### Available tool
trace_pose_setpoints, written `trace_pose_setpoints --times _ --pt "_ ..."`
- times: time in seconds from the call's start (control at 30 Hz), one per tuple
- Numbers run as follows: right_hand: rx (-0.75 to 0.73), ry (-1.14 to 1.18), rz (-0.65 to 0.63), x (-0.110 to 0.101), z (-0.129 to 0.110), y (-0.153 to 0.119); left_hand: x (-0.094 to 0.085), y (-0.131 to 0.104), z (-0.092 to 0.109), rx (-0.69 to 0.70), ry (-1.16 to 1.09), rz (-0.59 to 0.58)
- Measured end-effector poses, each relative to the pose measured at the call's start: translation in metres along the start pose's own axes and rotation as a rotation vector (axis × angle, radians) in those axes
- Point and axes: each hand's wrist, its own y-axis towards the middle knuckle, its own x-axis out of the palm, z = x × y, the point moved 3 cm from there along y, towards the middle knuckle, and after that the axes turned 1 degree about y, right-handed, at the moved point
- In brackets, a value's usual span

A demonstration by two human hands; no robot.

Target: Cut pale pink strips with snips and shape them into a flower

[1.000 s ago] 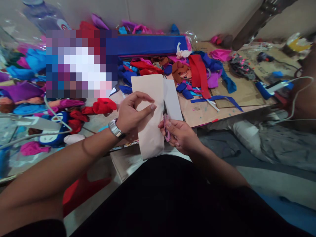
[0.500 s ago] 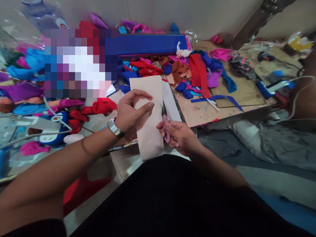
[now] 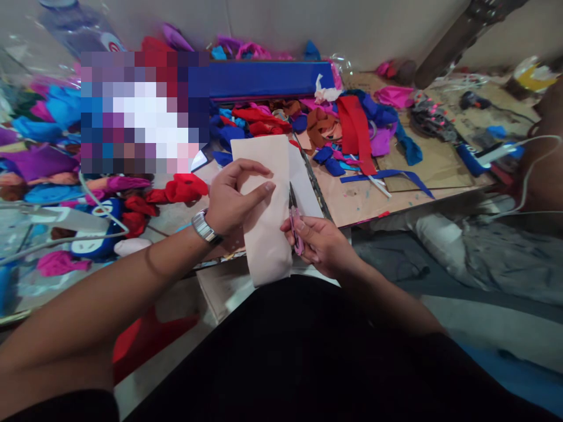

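Observation:
A pale, long piece of folded cloth [image 3: 268, 234] lies over a white board [image 3: 305, 181], its near end reaching my lap. My left hand [image 3: 240, 196] rests on the cloth with thumb and fingers curved and apart, and nothing shows between them. My right hand [image 3: 319, 240] is wrapped round the pink handles of small scissors [image 3: 296, 225]. The dark blades point away from me along the cloth's right edge, nearly closed.
Colourful cloth scraps [image 3: 264, 120] are heaped behind the board in front of a blue box [image 3: 264, 79]. A blue and white device [image 3: 99, 228] with a cable lies left. Another stands right, beside a pin cushion [image 3: 433, 117].

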Motion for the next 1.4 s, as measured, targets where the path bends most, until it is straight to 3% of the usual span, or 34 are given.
trace_pose_setpoints --times 0.3,0.77,1.0,1.4 --pt "-0.039 -0.006 -0.003 0.0036 -0.0077 0.0017 0.0005 -0.0055 0.0007 -0.072 0.013 -0.080" --pt "-0.041 -0.014 0.008 0.0035 -0.0079 0.0012 -0.0002 -0.0050 0.0019 -0.045 0.021 -0.073" --pt "-0.022 -0.027 -0.007 0.0021 -0.0049 -0.0009 -0.0055 0.0004 0.0052 -0.012 0.065 0.004" --pt "-0.055 -0.037 0.005 0.0037 -0.0096 0.0025 -0.0006 -0.0038 0.0036 -0.060 0.013 -0.037"
